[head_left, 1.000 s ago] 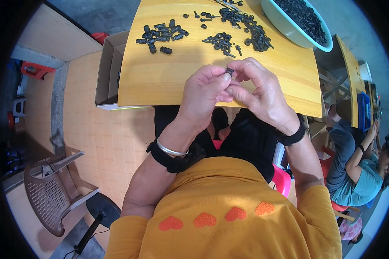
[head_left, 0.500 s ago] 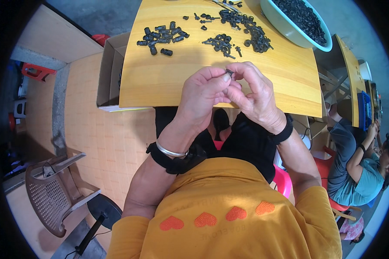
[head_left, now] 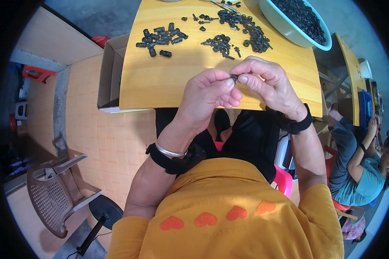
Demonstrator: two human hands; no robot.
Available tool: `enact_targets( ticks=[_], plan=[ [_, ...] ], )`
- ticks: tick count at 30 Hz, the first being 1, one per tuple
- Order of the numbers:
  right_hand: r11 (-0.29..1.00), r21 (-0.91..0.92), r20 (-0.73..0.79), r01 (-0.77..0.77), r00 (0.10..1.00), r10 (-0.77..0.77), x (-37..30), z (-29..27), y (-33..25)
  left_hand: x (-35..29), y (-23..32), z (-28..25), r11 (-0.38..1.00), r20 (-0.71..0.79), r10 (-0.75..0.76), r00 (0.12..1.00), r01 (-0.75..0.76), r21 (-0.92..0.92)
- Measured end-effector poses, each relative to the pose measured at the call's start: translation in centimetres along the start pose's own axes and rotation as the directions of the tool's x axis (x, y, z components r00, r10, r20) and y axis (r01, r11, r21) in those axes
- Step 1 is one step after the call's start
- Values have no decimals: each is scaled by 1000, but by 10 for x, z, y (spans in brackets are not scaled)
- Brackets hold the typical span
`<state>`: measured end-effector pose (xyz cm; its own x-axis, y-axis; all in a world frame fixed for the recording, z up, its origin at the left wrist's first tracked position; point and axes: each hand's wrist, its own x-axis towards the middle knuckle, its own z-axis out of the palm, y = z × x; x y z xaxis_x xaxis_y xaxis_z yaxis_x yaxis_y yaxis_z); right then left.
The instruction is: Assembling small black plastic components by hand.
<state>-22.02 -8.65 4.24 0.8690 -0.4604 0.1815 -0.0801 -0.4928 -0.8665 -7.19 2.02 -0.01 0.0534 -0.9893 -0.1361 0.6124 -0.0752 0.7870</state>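
My left hand (head_left: 207, 90) pinches a small black part (head_left: 234, 77) between thumb and index finger, above the near edge of the wooden table (head_left: 160, 86). My right hand (head_left: 268, 82) closes its thumb and index finger on or right beside the same part; the fingertips hide most of it. Beyond my hands lies a group of small black stem-like pieces (head_left: 220, 44). Farther left is a group of black cylindrical pieces (head_left: 162, 35), and to the right a pile of black rings and stems (head_left: 257, 38).
A pale green basin (head_left: 289, 26) full of black parts stands at the table's far right. An open cardboard box (head_left: 110, 73) adjoins the table's left side. A brown chair (head_left: 52, 198) is at lower left. At another table on the right sits a person in teal (head_left: 356, 181).
My right hand has shifted right and turned, its fingers now straighter around the part. The small part has moved slightly down and right. My left hand has barely moved.
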Motion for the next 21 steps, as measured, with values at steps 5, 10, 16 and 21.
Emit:
enact_targets(
  ticks=[5,10,16,21],
  plan=[
    [998,36,125,51,991,-55,7,-9,-8,1,2,-2,998,98,3,995,4,-68],
    [996,31,93,79,992,-82,8,-14,-8,1,6,-4,997,169,-19,985,32,-72],
    [982,174,-70,-72,994,85,5,-4,-7,0,1,2,998,26,52,998,-51,-42],
    [972,212,-135,-105,982,135,8,1,-12,-1,2,11,991,-47,121,992,-118,60]
  ],
)
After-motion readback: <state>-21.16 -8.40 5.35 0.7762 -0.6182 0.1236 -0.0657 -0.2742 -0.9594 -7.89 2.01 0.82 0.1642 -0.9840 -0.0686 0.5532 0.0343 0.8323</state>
